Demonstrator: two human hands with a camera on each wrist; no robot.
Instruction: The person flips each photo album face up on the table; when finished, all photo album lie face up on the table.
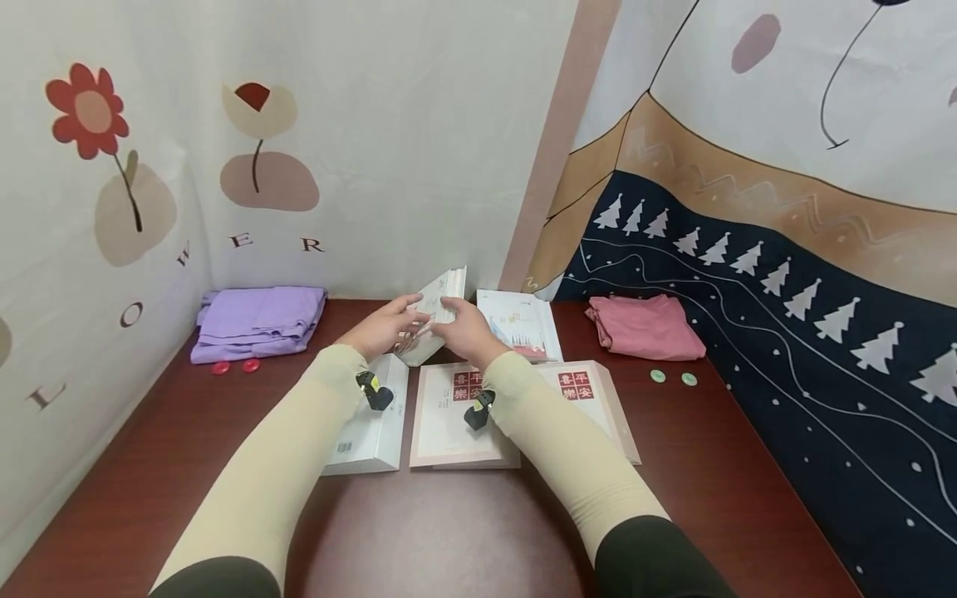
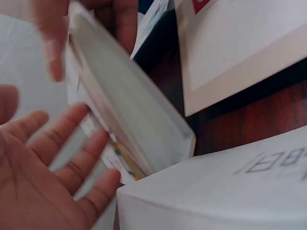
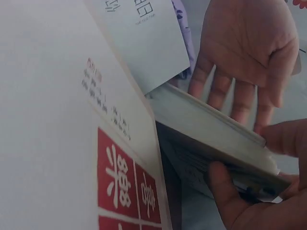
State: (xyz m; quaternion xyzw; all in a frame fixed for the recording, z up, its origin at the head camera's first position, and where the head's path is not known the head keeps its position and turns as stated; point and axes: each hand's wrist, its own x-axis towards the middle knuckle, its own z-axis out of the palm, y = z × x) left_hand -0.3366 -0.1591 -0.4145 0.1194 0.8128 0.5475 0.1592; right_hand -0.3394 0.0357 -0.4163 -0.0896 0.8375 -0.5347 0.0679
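A thick white book (image 1: 456,284) is held tilted above the back of the table, its page edges (image 2: 129,96) facing the left wrist camera. My right hand (image 1: 471,328) grips it, thumb on one side and fingers on the other. My left hand (image 1: 381,326) has its palm toward the book, and its nearly straight fingers (image 3: 244,100) touch the cover. Just below the hands stands a white block-like volume (image 1: 377,428) with a barcode. Beside it lies a cream-bordered volume with red square characters (image 1: 456,436), partly hidden by my right wrist; similar red squares show on another cream volume (image 1: 598,407).
A white booklet (image 1: 519,316) lies behind the cream volumes. Folded purple cloth (image 1: 257,320) rests at the back left with red discs (image 1: 251,365) before it. Folded pink cloth (image 1: 646,326) lies at right, near green discs (image 1: 658,376). Printed curtains (image 1: 404,149) border the table.
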